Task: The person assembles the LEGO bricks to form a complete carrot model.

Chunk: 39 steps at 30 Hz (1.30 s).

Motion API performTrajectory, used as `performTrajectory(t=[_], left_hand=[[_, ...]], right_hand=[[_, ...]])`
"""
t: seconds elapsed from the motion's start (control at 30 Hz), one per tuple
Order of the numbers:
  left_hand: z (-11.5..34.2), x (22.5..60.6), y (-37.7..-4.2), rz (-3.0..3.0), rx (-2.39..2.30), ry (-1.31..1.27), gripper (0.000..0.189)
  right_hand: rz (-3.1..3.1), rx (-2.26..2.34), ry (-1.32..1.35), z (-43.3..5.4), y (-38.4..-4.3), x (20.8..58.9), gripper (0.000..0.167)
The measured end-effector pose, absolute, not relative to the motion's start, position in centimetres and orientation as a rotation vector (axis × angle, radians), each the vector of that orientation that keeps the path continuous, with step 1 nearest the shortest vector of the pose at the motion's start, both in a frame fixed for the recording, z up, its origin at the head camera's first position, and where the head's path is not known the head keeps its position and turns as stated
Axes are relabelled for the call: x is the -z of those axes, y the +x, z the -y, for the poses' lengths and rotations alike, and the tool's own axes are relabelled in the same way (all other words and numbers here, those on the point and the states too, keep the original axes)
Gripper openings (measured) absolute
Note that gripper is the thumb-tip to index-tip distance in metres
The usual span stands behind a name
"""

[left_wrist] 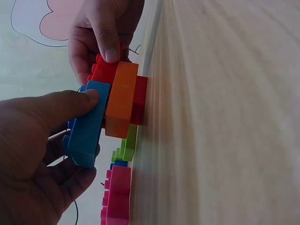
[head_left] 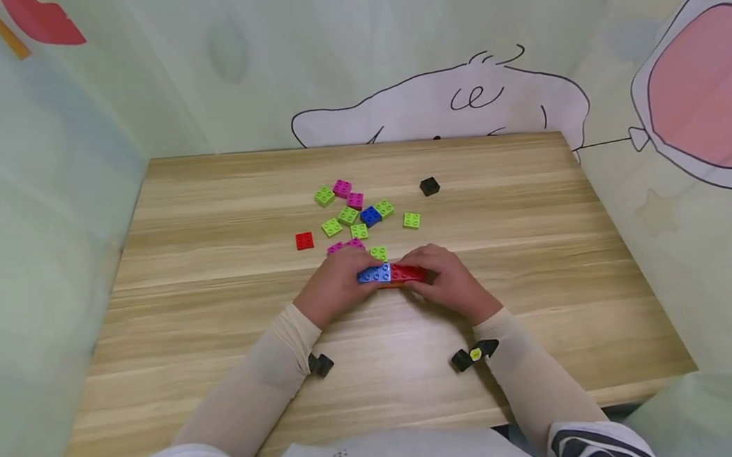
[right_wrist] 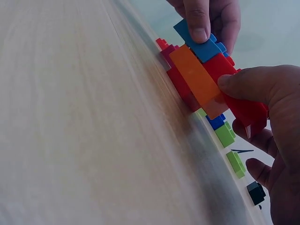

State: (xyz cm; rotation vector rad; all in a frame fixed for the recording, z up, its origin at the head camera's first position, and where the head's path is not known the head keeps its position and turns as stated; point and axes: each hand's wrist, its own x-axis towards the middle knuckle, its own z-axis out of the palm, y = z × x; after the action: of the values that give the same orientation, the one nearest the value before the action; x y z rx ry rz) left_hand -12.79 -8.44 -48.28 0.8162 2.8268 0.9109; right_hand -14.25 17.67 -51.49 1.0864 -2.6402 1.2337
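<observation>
My left hand [head_left: 338, 285] pinches a long blue brick [head_left: 374, 275] between thumb and fingers. From the other side, my right hand [head_left: 450, 284] grips a long red brick [head_left: 404, 274] that sits end to end with the blue one. Both lie on top of an orange brick [left_wrist: 122, 101], bridging it and overhanging its ends. Under the orange one, a lower red brick [left_wrist: 140, 100] forms the base, close over the wooden tabletop. Studs on the blue and red bricks face up. Just beyond the hands, a lime brick [head_left: 378, 253] and pink bricks [head_left: 356, 244] lie partly covered.
Farther back on the table [head_left: 233, 320] several loose lime, pink and blue bricks [head_left: 370, 216] are scattered in a cluster. A square red brick [head_left: 304, 240] sits at its left, a black brick [head_left: 429, 186] at the back right. Printed cloth [head_left: 392, 45] hangs behind.
</observation>
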Motion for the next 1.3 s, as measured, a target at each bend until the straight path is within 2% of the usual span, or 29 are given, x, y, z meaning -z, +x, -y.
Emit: performTrajectory(t=[0.3, 0.7, 0.83, 0.97, 1.3], left_hand=[[8.0, 48.0, -13.1, -2.823, -0.824, 0.81, 0.033], [7.6, 48.1, -13.0, -2.785, -0.928, 0.734, 0.031], [7.8, 48.4, -12.9, -2.793, -0.941, 0.737, 0.032], [8.1, 48.6, -12.8, -2.799, -0.928, 0.725, 0.034], [8.2, 48.7, -12.7, -2.829, -0.912, 0.744, 0.034]], right_hand=[[2.637, -1.274, 1.079, -17.6, -14.4, 51.4, 0.036], [2.617, -1.338, 1.076, -17.9, -14.6, 52.2, 0.036], [2.599, -1.387, 0.992, -18.0, -15.0, 52.8, 0.036], [2.594, -1.322, 0.758, -18.4, -17.2, 53.2, 0.039], [2.651, -1.16, 0.353, -19.8, -25.6, 53.3, 0.049]])
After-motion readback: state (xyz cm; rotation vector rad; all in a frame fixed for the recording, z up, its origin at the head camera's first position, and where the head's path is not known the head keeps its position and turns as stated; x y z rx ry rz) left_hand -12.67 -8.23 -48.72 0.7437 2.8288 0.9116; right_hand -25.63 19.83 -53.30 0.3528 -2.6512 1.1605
